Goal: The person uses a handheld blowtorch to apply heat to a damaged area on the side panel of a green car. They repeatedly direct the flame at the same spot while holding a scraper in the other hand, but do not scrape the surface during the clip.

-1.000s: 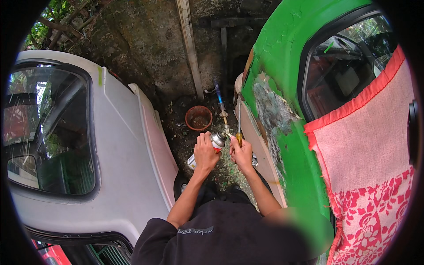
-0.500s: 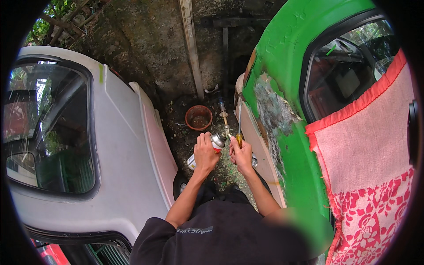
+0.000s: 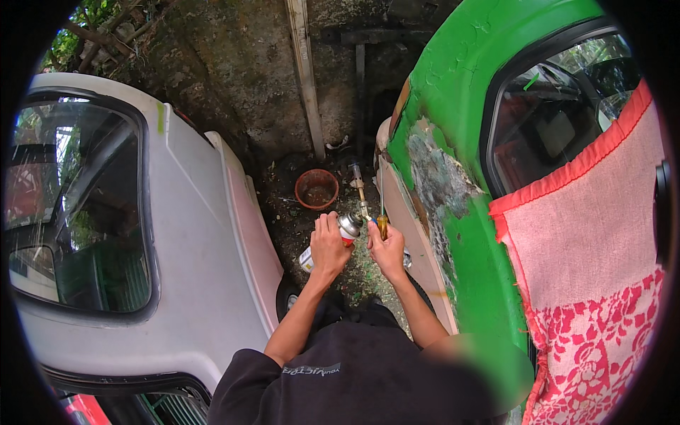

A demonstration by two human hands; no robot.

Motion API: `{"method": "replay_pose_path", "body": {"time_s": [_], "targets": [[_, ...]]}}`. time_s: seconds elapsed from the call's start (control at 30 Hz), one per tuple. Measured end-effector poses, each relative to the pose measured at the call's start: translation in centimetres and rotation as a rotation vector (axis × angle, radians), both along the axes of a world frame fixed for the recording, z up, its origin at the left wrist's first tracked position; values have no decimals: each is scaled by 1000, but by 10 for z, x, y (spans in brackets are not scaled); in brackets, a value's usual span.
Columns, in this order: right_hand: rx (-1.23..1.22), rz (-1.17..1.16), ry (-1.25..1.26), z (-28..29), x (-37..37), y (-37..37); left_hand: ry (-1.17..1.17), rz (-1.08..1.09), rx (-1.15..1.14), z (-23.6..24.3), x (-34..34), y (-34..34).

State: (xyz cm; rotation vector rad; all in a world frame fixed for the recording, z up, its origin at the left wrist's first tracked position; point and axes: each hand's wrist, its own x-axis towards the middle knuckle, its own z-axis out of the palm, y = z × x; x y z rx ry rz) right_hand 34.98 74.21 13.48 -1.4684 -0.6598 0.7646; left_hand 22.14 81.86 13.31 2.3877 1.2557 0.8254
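Observation:
My left hand [image 3: 330, 244] is wrapped round a white and red gas canister [image 3: 307, 259] that lies tilted in its grip. A silver collar [image 3: 349, 225] caps the canister, and from it a brass torch nozzle [image 3: 360, 185] points away from me. My right hand [image 3: 387, 249] is closed round the yellow handle of a screwdriver [image 3: 383, 225], whose thin shaft points up and away. Its thumb and forefinger are at the torch's valve end, by a small blue part. Whether they touch the valve is hard to tell.
Close on the left is a grey-white car body [image 3: 202, 212]. To the right stands a green car body [image 3: 489, 283] with a peeled patch [image 3: 439, 166] and a pink-red cloth [image 3: 581, 198] over it. A round reddish-brown pot [image 3: 316, 190] is on the ground ahead, before a wall with an upright post [image 3: 306, 85].
Blue at the nozzle's tip is no longer plain to see. A small blue part now shows by my right fingertips. Both hands keep nearly the same place.

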Motion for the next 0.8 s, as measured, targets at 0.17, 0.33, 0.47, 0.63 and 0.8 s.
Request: {"method": "replay_pose_path", "body": {"time_s": [0.17, 0.33, 0.47, 0.63, 0.8], "targets": [[-8, 12, 18, 1, 0, 0, 6, -2, -5, 0, -1, 0], [3, 8, 36, -2, -1, 0, 12, -4, -1, -2, -1, 1], [-30, 2, -39, 0, -1, 0, 9, -2, -14, -3, -1, 1], [-34, -1, -114, -2, 0, 1, 8, -1, -10, -2, -1, 2], [-31, -6, -102, -8, 3, 2, -10, -12, -13, -1, 0, 3]]}}
